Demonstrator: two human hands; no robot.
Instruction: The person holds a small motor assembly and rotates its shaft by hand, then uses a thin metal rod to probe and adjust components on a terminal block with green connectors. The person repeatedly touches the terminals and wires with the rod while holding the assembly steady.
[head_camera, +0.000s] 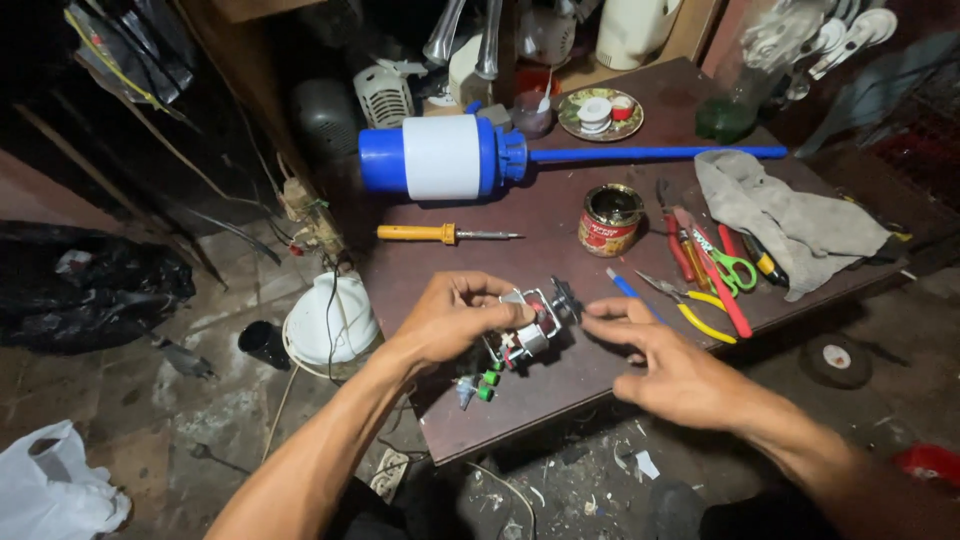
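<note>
Right now your left hand (455, 318) is closed around a small electric motor (530, 325), holding it just above the near part of the dark brown counter (560, 225), with green-capped wires (482, 383) hanging from its underside. Your right hand (665, 365) is open, fingers spread, its fingertips just beside the motor's shaft end; whether they touch it cannot be told. Behind the motor, a yellow-handled screwdriver (445, 233) lies flat, and beyond it a blue and white hand pump (450, 157) lies on its side with its blue tube (655, 153) running right. A small open tin (610, 218) stands near the middle of the counter. To the right of it lie yellow-handled pliers (690, 305), green-handled scissors (735, 268) and a grey rag (790, 215).
</note>
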